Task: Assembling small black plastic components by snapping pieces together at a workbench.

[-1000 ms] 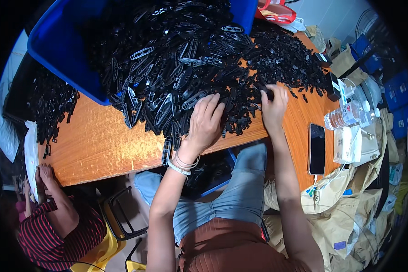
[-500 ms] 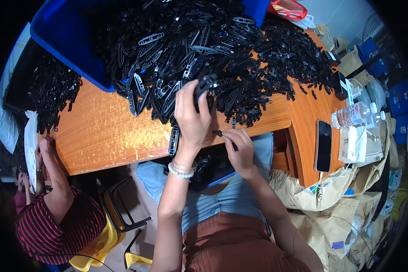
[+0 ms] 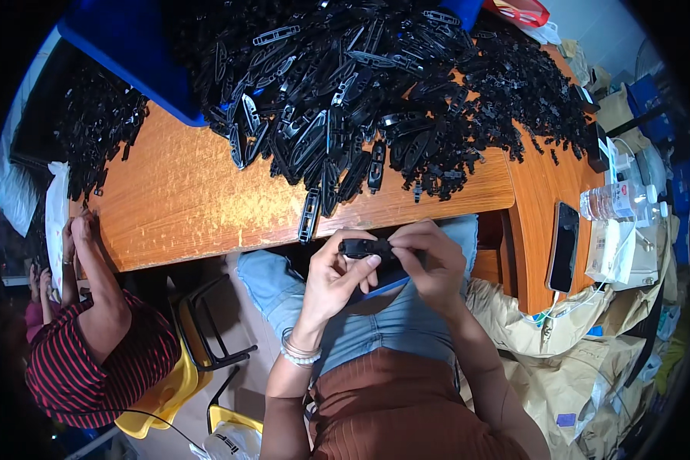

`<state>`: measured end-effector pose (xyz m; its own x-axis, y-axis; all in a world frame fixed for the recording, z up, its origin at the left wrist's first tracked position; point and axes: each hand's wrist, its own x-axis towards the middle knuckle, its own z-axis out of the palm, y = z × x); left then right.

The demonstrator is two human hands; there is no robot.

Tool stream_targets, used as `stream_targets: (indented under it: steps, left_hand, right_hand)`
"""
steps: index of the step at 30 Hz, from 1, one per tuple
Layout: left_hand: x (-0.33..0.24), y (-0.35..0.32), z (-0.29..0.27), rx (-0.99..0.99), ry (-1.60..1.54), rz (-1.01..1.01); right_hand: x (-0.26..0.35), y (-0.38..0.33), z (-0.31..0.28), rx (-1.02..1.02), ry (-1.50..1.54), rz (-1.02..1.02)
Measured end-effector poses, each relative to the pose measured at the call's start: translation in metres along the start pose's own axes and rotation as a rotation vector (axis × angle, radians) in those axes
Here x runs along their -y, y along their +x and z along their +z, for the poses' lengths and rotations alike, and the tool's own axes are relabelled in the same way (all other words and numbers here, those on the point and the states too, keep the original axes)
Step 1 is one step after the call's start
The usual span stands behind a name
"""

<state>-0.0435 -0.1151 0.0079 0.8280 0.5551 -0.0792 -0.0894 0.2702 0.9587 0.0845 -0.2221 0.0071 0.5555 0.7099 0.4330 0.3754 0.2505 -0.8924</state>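
Note:
Just in front of the table edge, above my lap, my left hand [image 3: 336, 277] grips a long black plastic part [image 3: 358, 247] with thumb and fingers. The part lies roughly level, its right end pointing at my right hand [image 3: 435, 264]. There the right thumb and fingertips pinch a small black plastic piece [image 3: 386, 245] against that end; the fingers partly hide it. Beyond my hands, a big heap of similar long black parts [image 3: 307, 146] covers the far middle of the table. One slotted black part [image 3: 309, 216] lies by itself at the near edge.
Small black pieces [image 3: 506, 100] pile up on the right of the wooden table [image 3: 176, 207]. A blue bin [image 3: 130, 61] tips toward the heap. A phone [image 3: 563, 249] and plastic bottle [image 3: 609, 201] stand right. At left, another person [image 3: 103, 360] works at the table.
My left hand has drawn back from the heap with a long black part. Both hands now meet above my lap, the right one bringing its small piece to the part's end.

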Motion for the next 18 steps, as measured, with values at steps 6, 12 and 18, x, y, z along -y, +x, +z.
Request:
stream_targets:
  steps: [6,12,18]
  left_hand:
    - [-0.0058,-0.0072,-0.0006,-0.011,0.025,-0.031]
    - [-0.0089,-0.0089,-0.0030,0.026,-0.031,-0.102]
    - [-0.0036,-0.0118,0.0005,-0.061,-0.031,-0.086]
  right_hand:
    - [0.0071,0.0020,-0.0022,0.080,-0.242,-0.152]
    - [0.0073,-0.0002,-0.0008,0.043,-0.201,-0.160]
    - [0.0066,0.0015,-0.0011,0.129,-0.362,-0.239]
